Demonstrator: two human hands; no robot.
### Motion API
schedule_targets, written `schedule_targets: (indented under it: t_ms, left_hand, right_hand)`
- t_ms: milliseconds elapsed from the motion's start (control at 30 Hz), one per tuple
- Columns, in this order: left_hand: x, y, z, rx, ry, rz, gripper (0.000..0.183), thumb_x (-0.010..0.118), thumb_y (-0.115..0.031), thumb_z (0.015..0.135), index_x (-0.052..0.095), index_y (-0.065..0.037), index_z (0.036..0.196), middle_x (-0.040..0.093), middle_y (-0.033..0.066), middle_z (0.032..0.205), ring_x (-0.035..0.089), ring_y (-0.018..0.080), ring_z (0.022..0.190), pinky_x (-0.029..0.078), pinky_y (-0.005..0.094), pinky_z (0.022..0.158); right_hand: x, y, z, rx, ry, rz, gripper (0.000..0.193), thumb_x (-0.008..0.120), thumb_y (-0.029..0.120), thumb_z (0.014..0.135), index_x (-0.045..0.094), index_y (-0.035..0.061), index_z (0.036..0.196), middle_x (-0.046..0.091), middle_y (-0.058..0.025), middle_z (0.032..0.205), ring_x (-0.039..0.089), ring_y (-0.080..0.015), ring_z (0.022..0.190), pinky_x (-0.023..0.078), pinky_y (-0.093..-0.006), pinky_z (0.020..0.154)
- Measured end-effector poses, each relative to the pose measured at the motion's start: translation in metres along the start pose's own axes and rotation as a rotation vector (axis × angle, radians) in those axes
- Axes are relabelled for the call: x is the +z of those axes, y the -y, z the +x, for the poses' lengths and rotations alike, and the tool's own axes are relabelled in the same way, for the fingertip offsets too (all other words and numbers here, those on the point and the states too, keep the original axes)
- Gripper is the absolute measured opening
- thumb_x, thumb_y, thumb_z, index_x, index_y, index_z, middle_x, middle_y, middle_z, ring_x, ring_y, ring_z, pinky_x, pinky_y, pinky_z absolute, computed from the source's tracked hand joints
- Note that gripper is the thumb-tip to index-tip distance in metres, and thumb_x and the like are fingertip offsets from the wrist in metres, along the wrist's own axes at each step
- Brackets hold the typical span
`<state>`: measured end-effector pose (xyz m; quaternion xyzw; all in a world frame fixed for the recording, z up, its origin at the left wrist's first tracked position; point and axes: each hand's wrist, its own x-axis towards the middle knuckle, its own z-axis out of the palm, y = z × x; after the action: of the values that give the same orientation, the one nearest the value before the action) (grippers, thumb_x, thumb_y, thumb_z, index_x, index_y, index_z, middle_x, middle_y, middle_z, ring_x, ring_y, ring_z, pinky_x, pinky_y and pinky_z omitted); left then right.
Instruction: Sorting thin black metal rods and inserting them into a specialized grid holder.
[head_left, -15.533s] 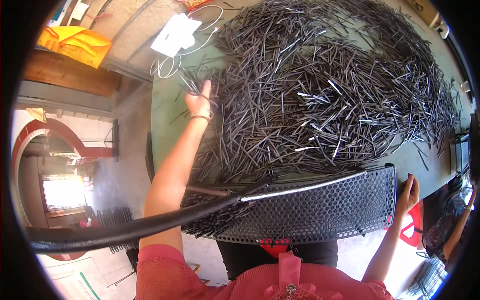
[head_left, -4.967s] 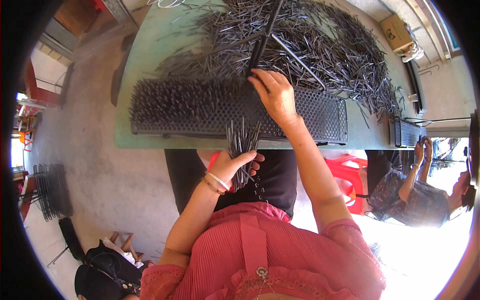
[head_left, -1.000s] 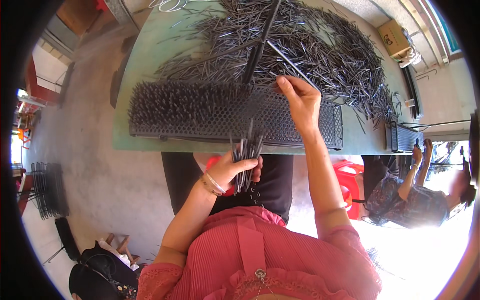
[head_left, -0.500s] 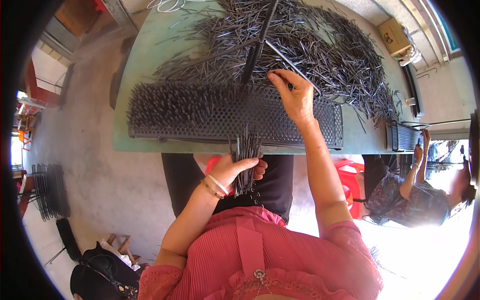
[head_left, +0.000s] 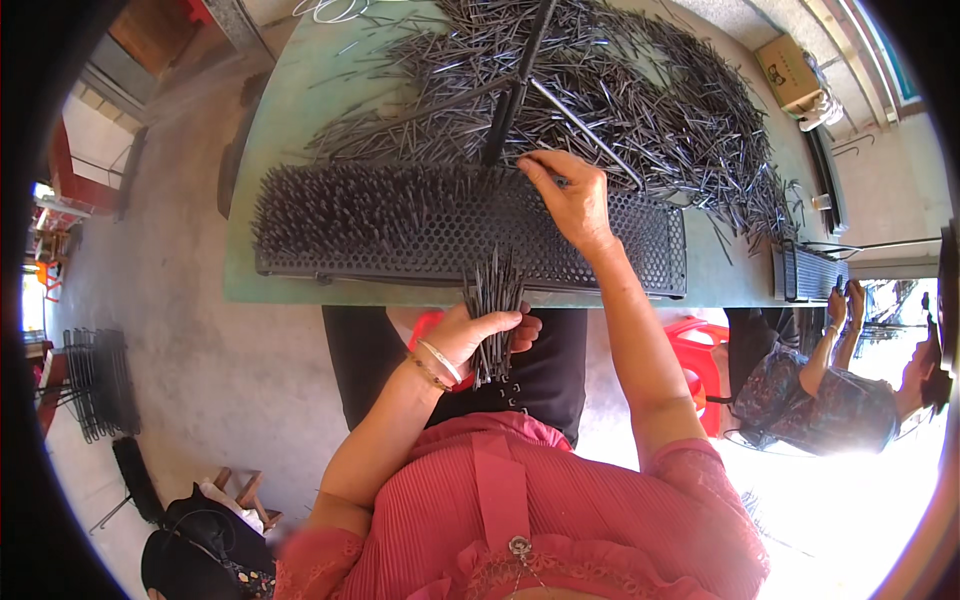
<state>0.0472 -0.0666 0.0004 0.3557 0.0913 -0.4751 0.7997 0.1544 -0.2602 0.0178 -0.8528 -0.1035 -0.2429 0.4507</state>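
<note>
My left hand (head_left: 468,338) is closed around an upright bundle of thin dark strips (head_left: 493,300), just in front of the table's near edge. Beyond it lies a long black perforated board (head_left: 640,245). Dense dark bristles (head_left: 330,210) stand up from the board's left part, while bare holes show on the right. My right hand (head_left: 580,205) hovers over the board's far side, thumb and forefinger pinched beside the last bristles. Whatever sits between those fingertips is too small to make out. A black rod-like handle (head_left: 510,110) with two slanting braces rises behind the board.
A large heap of loose dark strips (head_left: 660,100) covers the far part of the green table (head_left: 300,110). A cardboard box (head_left: 788,75) stands beyond its right side. At right, another person (head_left: 820,390) works at a similar board. A red stool (head_left: 700,365) is below the table.
My right hand has shifted left and slightly toward me along the board's far side, fingers still pinched. My left hand keeps the bundle nearly in place. The other person's hands have come closer together.
</note>
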Motion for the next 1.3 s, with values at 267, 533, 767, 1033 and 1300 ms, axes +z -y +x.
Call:
schedule_targets:
  t_ms: [267, 533, 767, 1033, 1300]
  left_hand:
    - [-0.002, 0.003, 0.001, 0.005, -0.003, -0.002, 0.03, 0.061, -0.011, 0.084, 0.055, 0.002, 0.111, 0.064, 0.0164, 0.098, 0.064, 0.0237, 0.088, 0.053, 0.0353, 0.08]
    - [-0.001, 0.002, 0.001, -0.001, -0.009, 0.013, 0.028, 0.06, -0.011, 0.085, 0.055, 0.002, 0.11, 0.064, 0.0166, 0.099, 0.064, 0.0245, 0.088, 0.053, 0.0362, 0.08]
    - [0.008, -0.001, 0.001, 0.074, -0.06, 0.028, 0.026, 0.059, -0.01, 0.087, 0.054, 0.0, 0.11, 0.064, 0.016, 0.098, 0.064, 0.025, 0.087, 0.054, 0.0377, 0.075]
    - [0.015, -0.003, 0.001, 0.107, 0.028, 0.196, 0.027, 0.06, -0.011, 0.086, 0.054, 0.0, 0.109, 0.064, 0.0125, 0.095, 0.063, 0.0179, 0.082, 0.053, 0.0289, 0.07]
    - [0.012, -0.005, 0.006, 0.118, 0.073, 0.212, 0.025, 0.06, -0.012, 0.087, 0.054, 0.0, 0.108, 0.065, 0.0123, 0.091, 0.058, 0.0127, 0.069, 0.049, 0.027, 0.061]
  right_hand:
    - [0.003, 0.002, -0.007, -0.011, 0.035, -0.025, 0.016, 0.069, 0.007, 0.08, 0.067, -0.0016, 0.093, 0.068, -0.0097, 0.084, 0.062, -0.0134, 0.071, 0.049, -0.0248, 0.065]
    - [0.005, 0.008, -0.01, 0.135, 0.038, 0.065, 0.019, 0.068, 0.007, 0.08, 0.066, -0.0016, 0.097, 0.067, -0.0092, 0.088, 0.062, -0.0133, 0.071, 0.049, -0.0245, 0.066]
    - [-0.016, 0.024, -0.023, 0.276, 0.055, 0.091, 0.019, 0.066, 0.012, 0.084, 0.066, -0.0021, 0.097, 0.066, -0.0067, 0.084, 0.059, -0.0091, 0.073, 0.047, -0.0238, 0.067]
    - [-0.032, 0.042, -0.047, 0.643, 0.544, 0.41, 0.026, 0.067, 0.021, 0.085, 0.068, -0.0044, 0.09, 0.064, -0.0011, 0.075, 0.053, -0.0038, 0.07, 0.043, -0.0212, 0.06]
    - [-0.036, 0.042, -0.033, 0.532, 0.302, 0.399, 0.02, 0.067, 0.015, 0.083, 0.068, -0.0046, 0.089, 0.066, -0.0052, 0.072, 0.058, -0.0072, 0.066, 0.047, -0.022, 0.06]
